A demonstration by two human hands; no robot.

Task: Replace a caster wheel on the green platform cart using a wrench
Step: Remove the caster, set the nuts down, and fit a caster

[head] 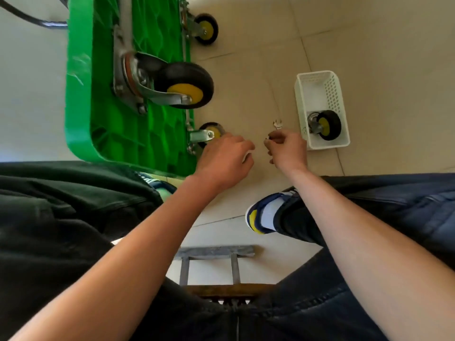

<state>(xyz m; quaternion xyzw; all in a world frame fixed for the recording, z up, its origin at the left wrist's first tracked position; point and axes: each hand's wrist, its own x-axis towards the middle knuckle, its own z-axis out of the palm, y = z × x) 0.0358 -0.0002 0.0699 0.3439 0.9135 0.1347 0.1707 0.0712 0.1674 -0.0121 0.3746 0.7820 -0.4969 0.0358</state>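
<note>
The green platform cart [81, 94] stands on its side, underside toward me. A large black-and-yellow caster [183, 86] sticks out from it at the middle. A smaller caster [209, 134] sits at the cart's lower corner, and my left hand [225, 159] reaches to it with curled fingers, partly covering the wheel. My right hand [286, 150] is closed on a small silver wrench [278, 124], whose open jaw pokes up above the fingers. A spare caster [326, 125] lies in a white basket [317, 94] to the right.
Another caster [206, 28] shows at the cart's far corner. My blue, white and yellow shoe [266, 215] rests on the tiled floor [369, 45] below the hands. A stool's metal and wooden frame [216, 252] is between my legs. The cart's black handle [34, 19] runs top left.
</note>
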